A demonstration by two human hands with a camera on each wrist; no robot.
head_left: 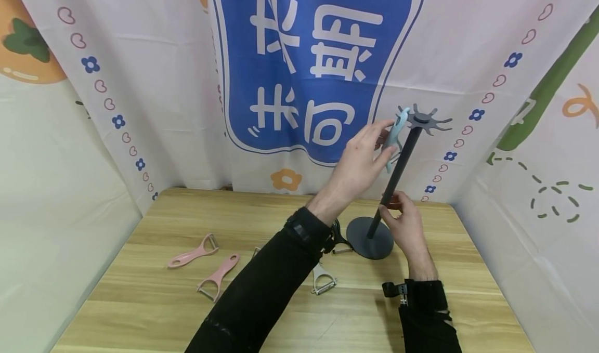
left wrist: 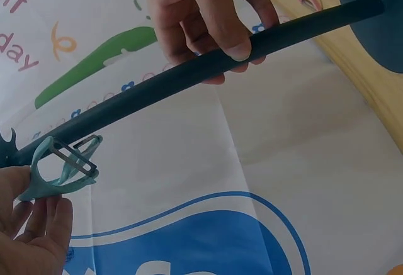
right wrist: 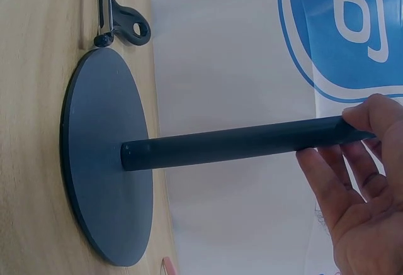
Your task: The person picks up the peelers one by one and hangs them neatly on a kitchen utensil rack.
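Observation:
A dark grey stand has a pole [head_left: 400, 166], a round base [head_left: 362, 234] and a crown of hooks [head_left: 423, 119] at its top. At the crown's left side, my left hand [head_left: 357, 160] pinches a light blue peeler [head_left: 395, 132], handle end up. Whether its hole is over a hook I cannot tell. In the left wrist view, the peeler's [left wrist: 47, 188] blade end lies near the pole; a second teal frame may overlap it. My right hand [head_left: 406, 228] grips the pole with thumb and fingers, as the right wrist view also shows at its fingers [right wrist: 327, 187].
Two pink peelers, one [head_left: 192, 254] behind the other [head_left: 219, 277], lie on the wooden table [head_left: 121, 301]. A whitish peeler [head_left: 323, 279] and a black peeler [head_left: 342, 238] lie near the base. My left sleeve partly covers another blade. A printed cloth [head_left: 187, 108] hangs behind.

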